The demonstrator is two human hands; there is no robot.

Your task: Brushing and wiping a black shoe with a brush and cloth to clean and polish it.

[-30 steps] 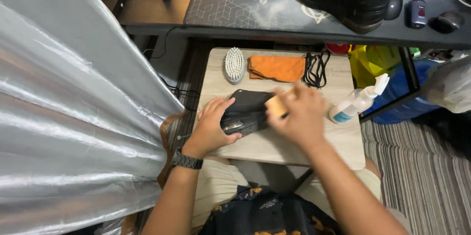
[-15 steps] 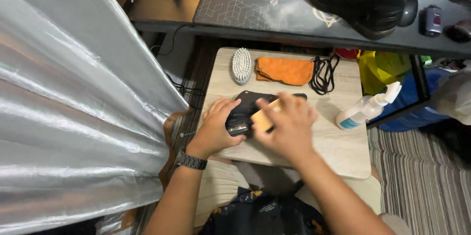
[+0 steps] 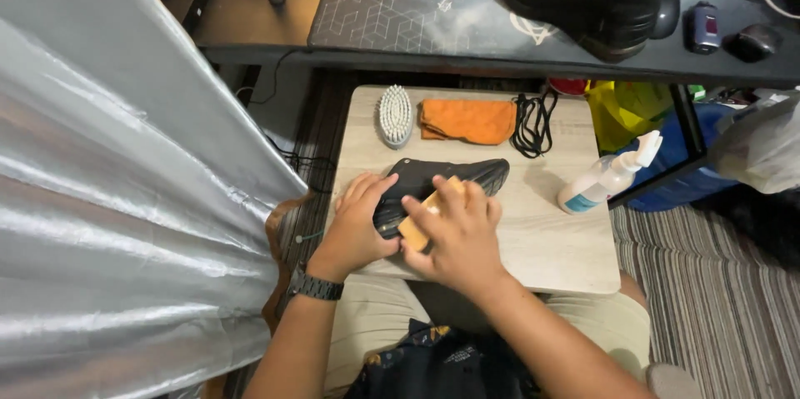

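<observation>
Fingers of the right hand (image 3: pixel 454 228) curled around a wooden brush (image 3: pixel 423 217), pressing it against a black shoe (image 3: pixel 442 178) lying on its side on the small wooden table (image 3: pixel 550 241). Left hand (image 3: pixel 358 220) gripped the shoe's near-left end. Farther back lay a white brush (image 3: pixel 395 114), orange cloth (image 3: pixel 467 120) and black laces (image 3: pixel 533 120); a spray bottle (image 3: pixel 604 182) stood right.

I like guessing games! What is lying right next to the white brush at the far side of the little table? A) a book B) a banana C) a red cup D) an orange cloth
D: a folded orange cloth lies just beside the white brush on the small table.
</observation>
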